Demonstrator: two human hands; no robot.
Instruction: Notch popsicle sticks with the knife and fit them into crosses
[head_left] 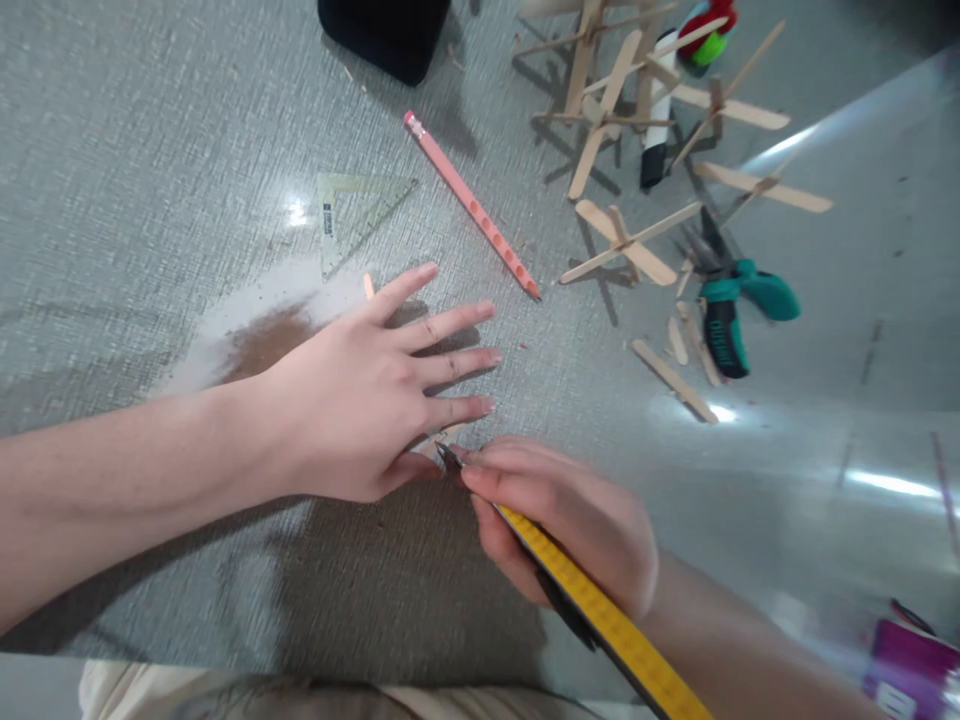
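Note:
My left hand (375, 390) lies palm down on the grey textured surface with its fingers spread. Under it is a thin wooden stick, mostly hidden; one end (368, 286) shows above the hand, and another bit of wood (450, 434) shows between the little finger side and the thumb. My right hand (562, 510) is wrapped round a yellow and black craft knife (592, 600). The knife's dark tip touches or hovers over the wood beside my left thumb; I cannot tell which.
A pink pencil (480, 215) and a clear set square (352, 210) lie beyond my left hand. Crossed wooden sticks (619, 240), teal pliers (724, 300) and loose stick pieces (675, 380) lie to the right. A black case (386, 30) sits at the top, a purple packet (911, 670) at lower right.

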